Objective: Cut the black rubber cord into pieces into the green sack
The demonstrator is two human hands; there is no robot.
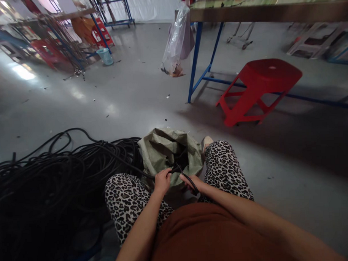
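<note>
Between my knees stands a green woven sack with its mouth open and dark pieces inside. My left hand is closed around a black rubber cord near its end, at the sack's near rim. That cord runs left to a big tangled heap of black cord on the floor. In my right hand is a pair of scissors with black handles. Their blades point forward over the sack, close to the cord's end. Whether the blades touch the cord I cannot tell.
A red plastic stool stands ahead to the right, beside a blue-legged table. A clear plastic bag hangs at the table's corner. Farther left are a light-blue bin and red stools. Small scraps lie on the grey floor.
</note>
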